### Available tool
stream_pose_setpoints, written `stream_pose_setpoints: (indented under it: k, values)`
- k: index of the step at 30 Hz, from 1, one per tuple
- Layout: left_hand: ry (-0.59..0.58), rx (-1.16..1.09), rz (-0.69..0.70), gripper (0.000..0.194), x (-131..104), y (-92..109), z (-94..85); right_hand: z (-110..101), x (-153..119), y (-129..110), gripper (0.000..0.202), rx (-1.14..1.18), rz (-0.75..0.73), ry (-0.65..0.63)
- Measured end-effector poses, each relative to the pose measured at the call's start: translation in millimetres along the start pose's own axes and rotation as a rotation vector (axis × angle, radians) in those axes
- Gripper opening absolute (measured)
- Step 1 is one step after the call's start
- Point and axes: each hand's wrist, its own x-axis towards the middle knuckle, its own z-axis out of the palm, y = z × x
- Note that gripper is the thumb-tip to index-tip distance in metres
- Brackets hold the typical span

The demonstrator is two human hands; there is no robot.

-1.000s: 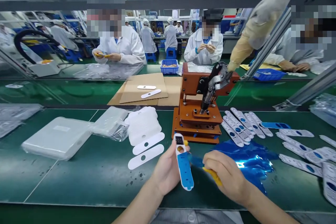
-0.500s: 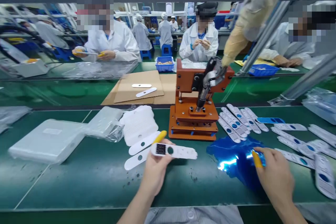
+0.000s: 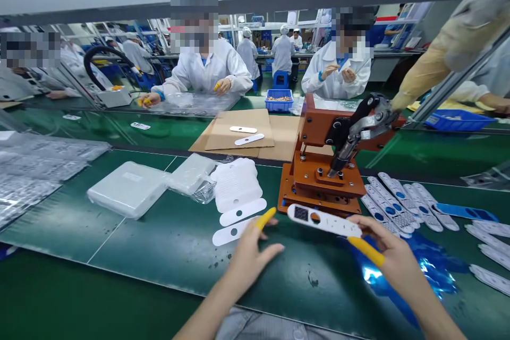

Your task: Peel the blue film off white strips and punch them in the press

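Observation:
My right hand [image 3: 392, 257], with a yellow finger cot, pinches the right end of a white remote-control panel [image 3: 331, 224]. The panel is long and round-ended, with a dark square and a round hole near its left end. It is held above the bench, just in front of an orange press fixture [image 3: 319, 183]. To its left, my left hand [image 3: 252, 249] is empty, its thumb and yellow-cotted finger spread apart. That hand partly covers a plain white strip [image 3: 223, 236] with a hole. Crumpled blue film [image 3: 432, 263] lies beneath and beside my right hand.
Overlapping white strips [image 3: 237, 186] and plastic-wrapped packs [image 3: 129, 188] lie left of the press. Several printed panels [image 3: 388, 204] lie right of it. Cardboard [image 3: 223, 141] holds two white strips behind. Co-workers sit across the bench. A cloth-wrapped lever [image 3: 434, 64] rises at upper right.
The panel has passed from my left hand to my right, which moved left from the blue film. My left hand has let go and opened. The view has turned left.

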Motion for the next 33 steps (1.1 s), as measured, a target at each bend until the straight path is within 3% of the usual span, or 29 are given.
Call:
stream_pose_setpoints:
  k: [4, 8, 16, 19, 24, 28, 33]
  values:
    - [0.03, 0.777, 0.003, 0.027, -2.0, -17.3, -56.2, -19.9, 39.9, 18.0, 0.053, -0.217, -0.118, 0.119]
    - [-0.052, 1.027, -0.057, 0.032, -3.3, -17.4, -74.7, -17.3, 69.8, 23.2, 0.052, -0.321, -0.161, 0.071]
    - [-0.143, 0.896, -0.215, 0.01, 1.7, -2.7, -72.8, -15.9, 77.2, 12.3, 0.052, -0.367, -0.143, 0.001]
    - [-0.097, 0.823, -0.182, 0.008, -3.1, -9.2, -69.6, -16.3, 76.7, 12.8, 0.05, -0.388, -0.164, 0.012]
    - [0.029, 0.51, -0.21, 0.027, -10.3, -13.4, -64.6, -14.1, 77.4, 18.0, 0.06, -0.431, -0.118, 0.02]
    - [0.156, 0.274, -0.248, 0.034, -11.0, -3.0, -62.9, -11.6, 79.5, 20.5, 0.064, -0.418, -0.104, 0.031]
    - [0.169, 0.079, -0.253, 0.038, 1.2, 14.9, -52.5, -7.9, 72.9, 21.1, 0.048, -0.328, -0.181, 0.049]
